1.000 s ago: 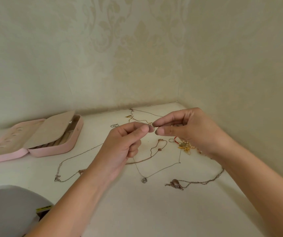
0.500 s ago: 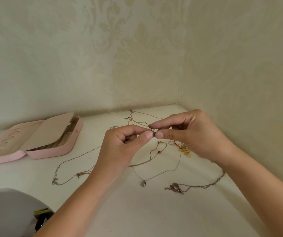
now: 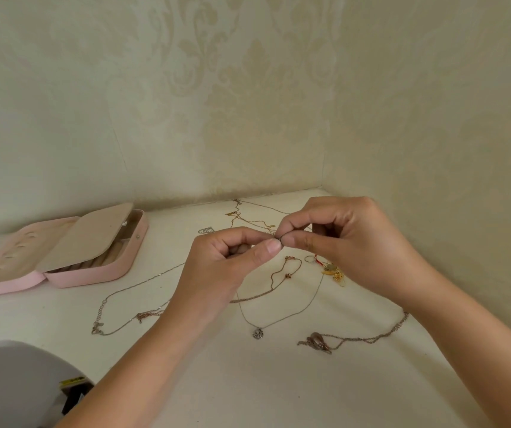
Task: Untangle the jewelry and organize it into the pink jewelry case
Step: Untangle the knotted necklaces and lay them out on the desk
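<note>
My left hand (image 3: 228,267) and my right hand (image 3: 340,239) meet fingertip to fingertip above the white table, both pinching the end of a thin silver necklace. Its chain hangs down to a round pendant (image 3: 258,333) lying on the table. Under the hands a rose-gold chain (image 3: 279,276) curls. A gold chain (image 3: 248,219) lies behind them by the wall. The pink jewelry case (image 3: 99,273) lies open at the left, a beige inner flap raised over its ring rolls.
A long silver chain (image 3: 118,299) stretches left of my left arm. A chain with a brown pendant (image 3: 319,341) lies front right. A ring and gold earrings (image 3: 333,270) sit under my right hand. Walls close the back and right. A grey object (image 3: 10,384) fills the bottom-left corner.
Both hands have drawn closer together and curled tighter around the chain end. The pendant has slid slightly on the table.
</note>
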A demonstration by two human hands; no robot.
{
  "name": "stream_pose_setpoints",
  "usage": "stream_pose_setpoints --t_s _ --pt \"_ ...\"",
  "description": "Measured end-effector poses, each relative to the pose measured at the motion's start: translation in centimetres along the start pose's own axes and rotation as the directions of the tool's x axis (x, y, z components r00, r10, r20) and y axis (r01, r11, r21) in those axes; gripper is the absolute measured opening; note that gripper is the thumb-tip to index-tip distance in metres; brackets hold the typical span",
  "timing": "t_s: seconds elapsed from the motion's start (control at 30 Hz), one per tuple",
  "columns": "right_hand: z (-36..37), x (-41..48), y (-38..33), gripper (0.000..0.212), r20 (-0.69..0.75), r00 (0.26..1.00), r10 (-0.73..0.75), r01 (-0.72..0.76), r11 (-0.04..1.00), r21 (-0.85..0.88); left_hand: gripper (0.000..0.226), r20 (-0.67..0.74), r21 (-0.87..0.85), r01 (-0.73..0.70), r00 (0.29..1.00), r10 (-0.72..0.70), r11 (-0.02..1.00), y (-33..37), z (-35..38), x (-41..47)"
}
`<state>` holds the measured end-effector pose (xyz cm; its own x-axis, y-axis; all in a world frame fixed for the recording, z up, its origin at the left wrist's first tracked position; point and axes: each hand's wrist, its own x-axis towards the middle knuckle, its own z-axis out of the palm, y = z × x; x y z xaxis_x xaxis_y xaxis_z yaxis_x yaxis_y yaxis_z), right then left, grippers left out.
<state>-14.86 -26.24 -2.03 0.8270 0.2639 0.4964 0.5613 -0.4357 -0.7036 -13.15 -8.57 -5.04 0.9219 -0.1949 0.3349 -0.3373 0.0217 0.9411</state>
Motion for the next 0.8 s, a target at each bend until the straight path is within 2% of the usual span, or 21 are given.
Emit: stream_pose_setpoints --t_s 0.13,0.27,0.53,0.7,0.73,0.8 --pt "0.7 -0.1 0.0 0.009 -0.095 0.995 -0.035 0.03 0.998 -0.056 0.026 -0.063 -0.074 0.033 0.997 -0.038 0.997 0.3 0.2 0.0" --pt "1.4 -0.1 0.0 0.006 -0.168 0.967 -0.191 0.143 0.954 -0.263 0.026 -0.042 -0.117 0.096 0.994 -0.101 0.988 0.3 0.1 0.2" --pt "1.8 -0.1 0.5 0.01 -0.163 0.912 -0.376 0.264 0.844 -0.467 0.019 0.003 -0.192 0.177 0.984 -0.179 0.965 0.7 0.0 0.1" --pt "1.9 -0.2 0.4 0.009 -0.149 0.919 -0.365 0.281 0.871 -0.404 0.018 0.011 -0.209 0.196 0.98 -0.198 0.958 0.7 -0.1 0.0" --pt "1.8 -0.3 0.3 0.007 -0.157 0.936 -0.315 0.25 0.909 -0.335 0.02 0.0 -0.195 0.185 0.982 -0.188 0.963 0.7 -0.1 -0.1" --pt "1.5 -0.3 0.1 0.008 -0.166 0.977 -0.131 0.121 0.99 -0.07 0.025 -0.023 -0.163 0.16 0.986 -0.166 0.974 0.6 0.0 -0.3"
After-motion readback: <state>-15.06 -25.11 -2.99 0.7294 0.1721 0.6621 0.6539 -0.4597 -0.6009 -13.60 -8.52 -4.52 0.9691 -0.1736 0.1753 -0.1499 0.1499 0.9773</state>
